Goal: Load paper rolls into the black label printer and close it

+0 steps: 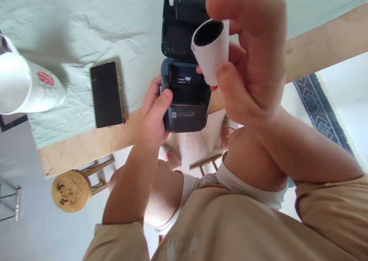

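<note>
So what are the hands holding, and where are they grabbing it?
The right hand holds a small white paper roll by its curved sides, between thumb and fingers. The left hand grips the left front corner of the open dark grey plastic printer.

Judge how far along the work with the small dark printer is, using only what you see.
Done: the dark blue-grey plastic printer has its lid open, its bay bare. In hand: the left hand steadies its body; the right hand holds the white paper roll above. Left: roll seated, lid shut.

Beige short-sleeved shirt (230, 222), pale shorts (244, 188), bare forearms.
</note>
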### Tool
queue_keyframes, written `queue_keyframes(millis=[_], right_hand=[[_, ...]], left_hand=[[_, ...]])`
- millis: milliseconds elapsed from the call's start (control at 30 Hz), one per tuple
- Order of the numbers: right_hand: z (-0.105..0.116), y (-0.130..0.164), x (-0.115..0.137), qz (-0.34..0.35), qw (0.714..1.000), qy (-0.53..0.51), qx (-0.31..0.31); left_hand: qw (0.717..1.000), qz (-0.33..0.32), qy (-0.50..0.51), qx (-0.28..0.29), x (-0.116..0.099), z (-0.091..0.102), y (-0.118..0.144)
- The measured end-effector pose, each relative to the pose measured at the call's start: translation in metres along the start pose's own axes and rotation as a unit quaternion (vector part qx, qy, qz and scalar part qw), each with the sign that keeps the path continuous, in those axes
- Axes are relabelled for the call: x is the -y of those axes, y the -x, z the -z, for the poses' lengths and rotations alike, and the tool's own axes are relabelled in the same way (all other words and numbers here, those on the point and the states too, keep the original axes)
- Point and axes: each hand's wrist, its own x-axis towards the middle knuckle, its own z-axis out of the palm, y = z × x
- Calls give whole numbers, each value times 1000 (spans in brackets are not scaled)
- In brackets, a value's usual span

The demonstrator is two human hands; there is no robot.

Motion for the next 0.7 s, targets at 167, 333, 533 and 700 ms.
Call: queue_keyframes(millis=[167, 333, 533, 700], right_hand=[[-4, 1, 0, 86, 995, 51, -7], [-6, 3, -3, 140, 969, 202, 9], [-10, 5, -3, 31, 944, 326, 21], [-10, 4, -6, 23, 951, 306, 45]], left_hand=[[1000, -7, -12, -1, -1, -2, 0], [1000, -8, -15, -9, -2, -4, 1], [999, -35, 8, 8, 2, 0, -1], [999, -29, 21, 22, 4, 1, -1]])
